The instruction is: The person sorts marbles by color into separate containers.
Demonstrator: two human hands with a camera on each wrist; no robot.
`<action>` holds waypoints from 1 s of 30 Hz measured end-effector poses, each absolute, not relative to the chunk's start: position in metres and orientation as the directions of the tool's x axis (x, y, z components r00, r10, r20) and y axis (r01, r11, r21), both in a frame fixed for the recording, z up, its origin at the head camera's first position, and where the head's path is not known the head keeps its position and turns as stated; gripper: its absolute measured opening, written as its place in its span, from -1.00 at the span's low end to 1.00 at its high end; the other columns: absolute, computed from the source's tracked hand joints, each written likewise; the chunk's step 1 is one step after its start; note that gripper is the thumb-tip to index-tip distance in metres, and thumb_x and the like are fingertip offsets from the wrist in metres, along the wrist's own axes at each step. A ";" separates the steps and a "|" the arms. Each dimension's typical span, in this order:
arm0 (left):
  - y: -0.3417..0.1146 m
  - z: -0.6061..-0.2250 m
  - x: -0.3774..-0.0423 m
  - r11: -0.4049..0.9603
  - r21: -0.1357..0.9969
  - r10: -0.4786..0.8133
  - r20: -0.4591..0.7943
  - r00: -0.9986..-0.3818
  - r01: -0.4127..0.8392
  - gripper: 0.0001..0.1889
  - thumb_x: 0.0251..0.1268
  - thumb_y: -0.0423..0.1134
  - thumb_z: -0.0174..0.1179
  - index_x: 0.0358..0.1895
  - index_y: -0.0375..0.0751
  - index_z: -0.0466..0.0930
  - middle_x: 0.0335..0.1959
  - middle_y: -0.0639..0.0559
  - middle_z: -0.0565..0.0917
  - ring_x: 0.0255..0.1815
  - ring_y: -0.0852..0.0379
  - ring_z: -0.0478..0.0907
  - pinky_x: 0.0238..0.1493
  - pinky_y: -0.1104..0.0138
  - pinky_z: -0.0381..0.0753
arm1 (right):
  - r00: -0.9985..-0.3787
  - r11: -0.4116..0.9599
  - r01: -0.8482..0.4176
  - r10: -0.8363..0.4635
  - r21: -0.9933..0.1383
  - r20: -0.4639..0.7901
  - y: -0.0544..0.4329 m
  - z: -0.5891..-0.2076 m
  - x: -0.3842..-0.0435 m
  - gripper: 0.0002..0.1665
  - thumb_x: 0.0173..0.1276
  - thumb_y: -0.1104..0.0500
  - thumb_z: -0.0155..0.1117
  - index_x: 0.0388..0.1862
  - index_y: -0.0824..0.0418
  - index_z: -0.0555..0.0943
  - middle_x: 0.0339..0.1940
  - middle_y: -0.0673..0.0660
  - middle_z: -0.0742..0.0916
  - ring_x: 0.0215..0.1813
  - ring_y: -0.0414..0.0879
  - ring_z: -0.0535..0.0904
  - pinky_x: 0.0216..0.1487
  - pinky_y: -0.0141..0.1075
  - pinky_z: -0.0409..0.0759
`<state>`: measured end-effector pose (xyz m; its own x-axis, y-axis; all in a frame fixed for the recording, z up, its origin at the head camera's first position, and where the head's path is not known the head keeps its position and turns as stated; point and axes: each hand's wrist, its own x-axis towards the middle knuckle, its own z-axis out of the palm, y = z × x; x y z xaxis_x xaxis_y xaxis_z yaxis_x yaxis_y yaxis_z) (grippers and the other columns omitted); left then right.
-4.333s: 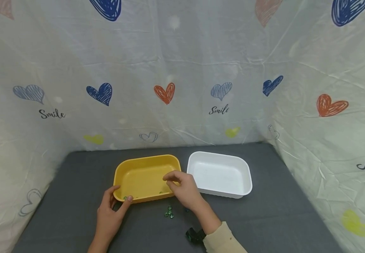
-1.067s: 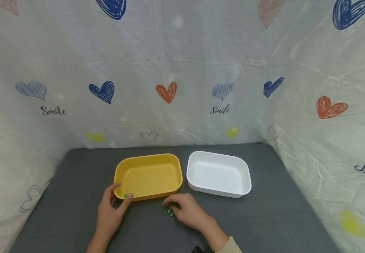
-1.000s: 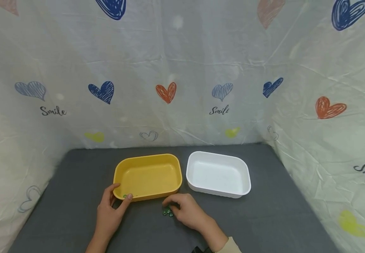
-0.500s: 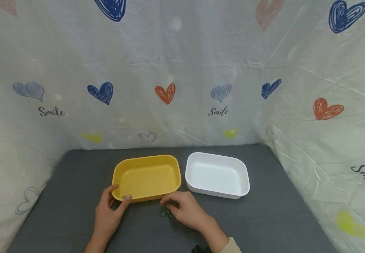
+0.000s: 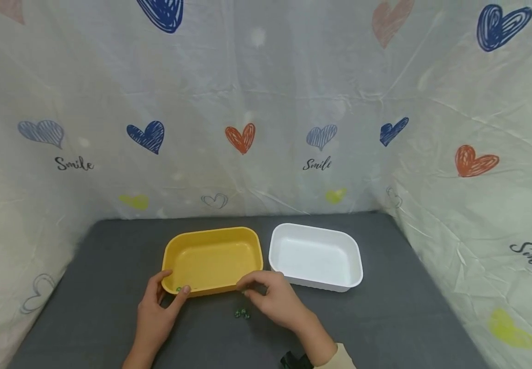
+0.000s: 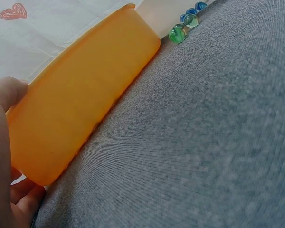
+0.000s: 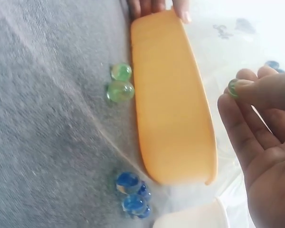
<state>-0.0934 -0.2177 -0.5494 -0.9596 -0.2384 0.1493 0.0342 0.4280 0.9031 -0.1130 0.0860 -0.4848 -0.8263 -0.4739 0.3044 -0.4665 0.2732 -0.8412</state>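
Note:
The yellow tray (image 5: 210,264) stands on the grey cloth, and my left hand (image 5: 155,315) grips its near left corner, thumb over the rim. Just off the tray's near right side, my right hand (image 5: 278,300) pinches a green marble (image 7: 233,88) between thumb and fingertips. Below that hand, a few green marbles (image 5: 242,313) lie on the cloth close in front of the tray. A bit of green (image 5: 179,289) shows inside the tray by my left thumb. Several blue marbles (image 7: 133,202) sit near the tray's right end; in the head view my right hand hides them.
A white tray (image 5: 316,256) stands right of the yellow one, a narrow gap between them. Behind the grey cloth-covered table (image 5: 376,318) hangs a pale curtain (image 5: 275,102) with printed hearts. A dark object (image 5: 295,360) is at my right wrist.
From low over the green marbles, my right hand has risen towards the yellow tray's near rim with one of them. Earlier still it was over the tray. My left hand has kept its grip.

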 end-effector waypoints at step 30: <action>-0.219 -0.551 -0.094 0.442 0.897 -0.244 0.148 -0.958 0.025 -0.26 0.50 0.03 0.48 0.54 -0.19 0.36 0.61 -0.32 0.38 0.62 -0.30 0.37 0.50 -0.16 0.37 | -0.908 0.335 -0.374 -0.320 -0.865 0.269 0.062 -0.489 -0.145 -0.74 0.53 0.41 0.39 0.08 0.17 0.79 0.02 -0.06 0.83 0.12 -0.10 0.77 0.23 -0.12 0.74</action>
<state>-0.0938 -0.2192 -0.5510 -0.9584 -0.2445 0.1476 0.0254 0.4418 0.8968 -0.1452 0.0621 -0.4887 -0.9084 -0.3204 0.2687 -0.3739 0.3346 -0.8650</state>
